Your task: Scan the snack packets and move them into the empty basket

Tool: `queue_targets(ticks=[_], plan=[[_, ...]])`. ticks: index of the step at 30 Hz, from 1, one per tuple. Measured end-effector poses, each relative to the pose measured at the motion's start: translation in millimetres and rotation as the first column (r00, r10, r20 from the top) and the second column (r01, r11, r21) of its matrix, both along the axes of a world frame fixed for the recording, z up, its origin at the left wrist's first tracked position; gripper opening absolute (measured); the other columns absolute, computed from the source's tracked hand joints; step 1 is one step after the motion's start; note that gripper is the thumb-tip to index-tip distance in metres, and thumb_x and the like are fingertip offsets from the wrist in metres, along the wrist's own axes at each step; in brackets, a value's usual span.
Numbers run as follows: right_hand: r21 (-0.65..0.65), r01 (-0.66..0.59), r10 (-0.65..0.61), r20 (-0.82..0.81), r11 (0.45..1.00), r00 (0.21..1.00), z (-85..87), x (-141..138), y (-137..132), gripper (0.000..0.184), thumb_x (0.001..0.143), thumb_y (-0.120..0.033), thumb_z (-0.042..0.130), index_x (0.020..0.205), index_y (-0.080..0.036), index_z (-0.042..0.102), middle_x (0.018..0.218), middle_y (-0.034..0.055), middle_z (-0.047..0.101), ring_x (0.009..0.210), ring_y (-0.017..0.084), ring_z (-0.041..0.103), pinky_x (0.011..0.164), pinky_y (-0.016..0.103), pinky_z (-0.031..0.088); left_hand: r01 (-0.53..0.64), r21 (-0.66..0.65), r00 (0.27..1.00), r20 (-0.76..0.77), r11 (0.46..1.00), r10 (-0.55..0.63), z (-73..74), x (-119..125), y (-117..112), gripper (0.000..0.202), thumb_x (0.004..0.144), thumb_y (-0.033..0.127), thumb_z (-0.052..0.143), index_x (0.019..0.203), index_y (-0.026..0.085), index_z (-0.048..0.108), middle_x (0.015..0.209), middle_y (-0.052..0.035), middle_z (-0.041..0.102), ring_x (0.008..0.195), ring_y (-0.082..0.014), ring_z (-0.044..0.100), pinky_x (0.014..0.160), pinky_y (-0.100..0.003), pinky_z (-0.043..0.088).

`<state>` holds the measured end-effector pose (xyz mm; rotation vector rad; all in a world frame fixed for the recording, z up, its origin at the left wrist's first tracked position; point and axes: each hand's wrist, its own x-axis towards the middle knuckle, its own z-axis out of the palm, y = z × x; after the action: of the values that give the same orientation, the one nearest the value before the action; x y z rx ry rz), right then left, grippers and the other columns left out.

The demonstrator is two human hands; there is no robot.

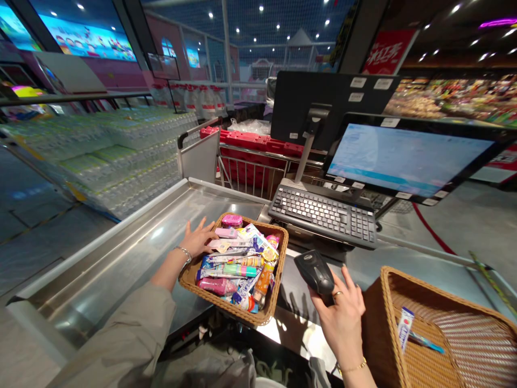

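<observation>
My right hand (pixel 341 312) grips a black barcode scanner (pixel 315 271), its head pointing up and left above the metal counter. My left hand (pixel 198 240) reaches over the left rim of a wicker basket (pixel 281 275), with its fingers apart. Its fingertips are at a pink package (pixel 226 233) and a pale, long packet (pixel 230 244); whether they press on either is hard to see. Colourful small goods fill this basket, among them a pink case (pixel 231 221), a teal-and-green tube (pixel 238 270), a dark pink packet (pixel 218 286) and an orange bottle (pixel 263 281).
To the right, a second wicker basket (pixel 388 318) holds a white-and-blue packet (pixel 405 326) and a thin blue item (pixel 428 343). Beyond the baskets stand a black keyboard (pixel 323 214) and a lit monitor (pixel 407 159). The metal counter (pixel 161 215) has a raised rim. Stacked bottles (pixel 109 156) stand behind, left.
</observation>
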<state>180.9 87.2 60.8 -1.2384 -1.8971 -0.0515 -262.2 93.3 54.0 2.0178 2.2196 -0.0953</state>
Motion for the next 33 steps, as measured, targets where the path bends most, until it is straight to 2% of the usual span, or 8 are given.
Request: queue_targets(ticks=[5,7,10,12,14,21,27,33], plan=[[-0.002,0.005,-0.005,0.000,1.000,1.000,1.4,-1.7,-0.2,0.024,0.086,-0.041,0.052,0.095,-0.021,0.062,0.111,0.0100,0.069,0.128,0.037,0.048,0.099,0.058,0.033,0.016,0.116,0.999,0.029,0.993,-0.019,8.4,9.7,-5.4,0.031,0.071,0.034,0.073,0.100,0.028,0.066,0.152,-0.0082,0.039,0.145,-0.0393,0.017,0.102,-0.078,-0.006],[-0.002,-0.007,0.007,-0.010,1.000,1.000,1.6,-1.9,0.1,0.023,0.086,-0.040,0.053,0.094,-0.020,0.062,0.111,0.0103,0.069,0.128,0.036,0.047,0.098,0.057,0.034,0.024,0.173,0.999,0.043,0.985,-0.031,14.5,18.6,-8.3,0.029,0.072,0.037,0.072,0.099,0.027,0.065,0.147,-0.0086,0.047,0.144,-0.0391,0.023,0.104,-0.077,-0.006],[-0.010,-0.019,0.019,-0.020,1.000,1.000,1.4,-2.0,0.5,0.021,0.085,-0.039,0.054,0.092,-0.020,0.062,0.112,0.0105,0.069,0.129,0.036,0.046,0.098,0.057,0.035,0.035,0.244,0.997,0.060,0.969,-0.051,24.9,36.7,-10.9,0.034,0.075,0.039,0.069,0.105,0.025,0.060,0.123,-0.0087,0.067,0.135,-0.0339,0.042,0.108,-0.072,-0.007],[-0.015,-0.022,0.022,-0.025,1.000,0.999,1.1,-1.9,0.3,0.020,0.084,-0.038,0.055,0.092,-0.021,0.062,0.114,0.0103,0.069,0.130,0.035,0.046,0.099,0.057,0.034,0.063,0.299,0.993,0.076,0.952,-0.090,31.4,50.6,-11.0,0.032,0.078,0.041,0.066,0.105,0.026,0.059,0.119,-0.0060,0.069,0.121,-0.0292,0.057,0.111,-0.068,-0.009],[-0.014,-0.018,0.018,-0.028,1.000,0.999,1.0,-1.6,-0.3,0.020,0.083,-0.036,0.055,0.095,-0.021,0.062,0.115,0.0102,0.068,0.131,0.035,0.045,0.101,0.058,0.032,0.095,0.366,0.988,0.081,0.926,-0.133,36.7,65.4,-9.8,0.032,0.080,0.043,0.065,0.106,0.026,0.059,0.117,-0.0044,0.069,0.112,-0.0258,0.063,0.113,-0.065,-0.010],[-0.046,0.021,-0.021,-0.007,0.999,1.000,4.0,3.9,-7.0,0.022,0.082,-0.033,0.055,0.101,-0.022,0.062,0.120,0.0074,0.066,0.134,0.034,0.041,0.105,0.061,0.026,0.271,0.529,0.945,0.014,0.804,-0.328,43.9,121.0,-0.1,0.033,0.083,0.042,0.064,0.112,0.028,0.062,0.117,-0.0055,0.071,0.116,-0.0263,0.061,0.114,-0.065,-0.007],[-0.008,0.060,-0.060,0.058,0.998,0.997,3.6,16.0,-13.4,0.025,0.082,-0.030,0.056,0.105,-0.024,0.063,0.123,0.0051,0.065,0.136,0.032,0.039,0.107,0.062,0.023,0.312,0.601,0.915,0.020,0.736,-0.404,50.4,168.2,9.7,0.030,0.083,0.037,0.068,0.112,0.028,0.064,0.109,-0.0028,0.074,0.116,-0.0268,0.061,0.114,-0.067,-0.007],[-0.016,0.117,-0.115,0.107,0.993,0.988,8.3,25.9,-21.2,0.028,0.079,-0.027,0.057,0.106,-0.024,0.063,0.126,0.0061,0.064,0.139,0.033,0.034,0.106,0.064,0.021,0.359,0.594,0.901,-0.019,0.720,-0.433,63.8,205.4,17.5,0.031,0.082,0.034,0.068,0.112,0.029,0.064,0.135,-0.0048,0.059,0.133,-0.0313,0.044,0.111,-0.072,-0.009]])
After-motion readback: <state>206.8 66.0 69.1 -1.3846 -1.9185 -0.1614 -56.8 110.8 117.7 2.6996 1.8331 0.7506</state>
